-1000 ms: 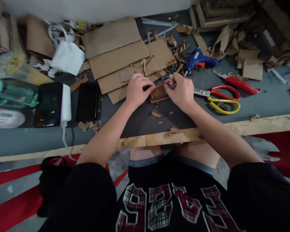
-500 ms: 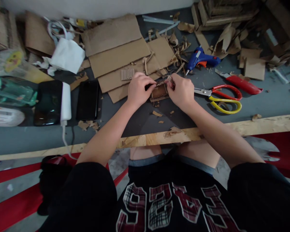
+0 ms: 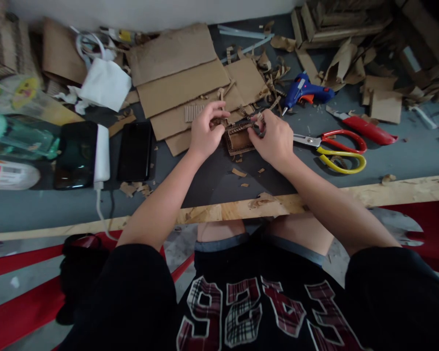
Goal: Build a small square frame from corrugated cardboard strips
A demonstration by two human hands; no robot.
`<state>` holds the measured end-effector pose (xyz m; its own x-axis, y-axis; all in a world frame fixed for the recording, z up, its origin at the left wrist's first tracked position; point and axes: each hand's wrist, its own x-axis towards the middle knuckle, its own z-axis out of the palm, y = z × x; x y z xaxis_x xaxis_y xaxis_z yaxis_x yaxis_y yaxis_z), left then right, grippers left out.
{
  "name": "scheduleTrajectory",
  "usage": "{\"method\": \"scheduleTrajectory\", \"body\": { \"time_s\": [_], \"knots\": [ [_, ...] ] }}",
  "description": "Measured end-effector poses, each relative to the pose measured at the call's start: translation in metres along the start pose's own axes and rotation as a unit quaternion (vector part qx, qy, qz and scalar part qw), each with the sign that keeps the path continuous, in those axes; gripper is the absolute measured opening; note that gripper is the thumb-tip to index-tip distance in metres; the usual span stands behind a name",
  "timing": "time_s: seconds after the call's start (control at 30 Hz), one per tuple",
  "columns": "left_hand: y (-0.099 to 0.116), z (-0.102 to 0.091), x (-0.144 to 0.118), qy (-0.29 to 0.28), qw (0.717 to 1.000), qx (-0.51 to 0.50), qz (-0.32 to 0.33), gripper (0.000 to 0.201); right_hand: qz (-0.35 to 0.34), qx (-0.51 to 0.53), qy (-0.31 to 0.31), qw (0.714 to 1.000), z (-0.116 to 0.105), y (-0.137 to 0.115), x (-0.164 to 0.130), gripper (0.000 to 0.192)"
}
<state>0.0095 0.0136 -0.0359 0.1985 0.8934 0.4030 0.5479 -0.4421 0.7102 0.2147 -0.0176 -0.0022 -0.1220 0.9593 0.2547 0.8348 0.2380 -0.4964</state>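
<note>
A small shallow cardboard box (image 3: 240, 141) with corrugated strip walls lies on the grey table between my two hands. Beside its upper left corner is my left hand (image 3: 207, 130), fingers parted and slightly curled; its thumb is close to the box wall and I see nothing held. At the box's right end my right hand (image 3: 274, 135) is closed, pinching a corrugated cardboard strip (image 3: 255, 118) that shows partly at the fingertips. The right thumb reaches over the box's right side and hides that corner.
Right of my hands lie scissors (image 3: 325, 146), a red-handled cutter (image 3: 369, 127) and a blue glue gun (image 3: 304, 90). Stacked cardboard sheets (image 3: 179, 73) lie behind. To the left are a phone (image 3: 134, 151), a black device (image 3: 75, 156) and a bottle (image 3: 10, 174). Scraps surround the box.
My left hand has come off the strip along the box's far wall, moved slightly left and spread its fingers. My right hand stays at the box's right end.
</note>
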Motion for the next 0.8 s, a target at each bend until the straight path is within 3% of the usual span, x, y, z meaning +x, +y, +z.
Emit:
{"method": "scheduleTrajectory", "body": {
  "time_s": [0.13,0.37,0.8],
  "knots": [
    [-0.005,0.001,0.001,-0.001,1.000,-0.001,-0.012,0.043,-0.025,0.005,0.007,1.000,0.003,0.000,-0.001,0.010],
    [0.012,0.003,-0.002,-0.028,0.999,0.042,0.013,0.035,-0.031,-0.002,-0.012,0.999,0.005,-0.002,-0.002,0.005],
    [0.014,0.004,-0.001,-0.022,0.999,0.032,-0.005,0.037,-0.017,-0.036,-0.024,0.999,0.006,-0.002,-0.001,0.006]
  ]
}}
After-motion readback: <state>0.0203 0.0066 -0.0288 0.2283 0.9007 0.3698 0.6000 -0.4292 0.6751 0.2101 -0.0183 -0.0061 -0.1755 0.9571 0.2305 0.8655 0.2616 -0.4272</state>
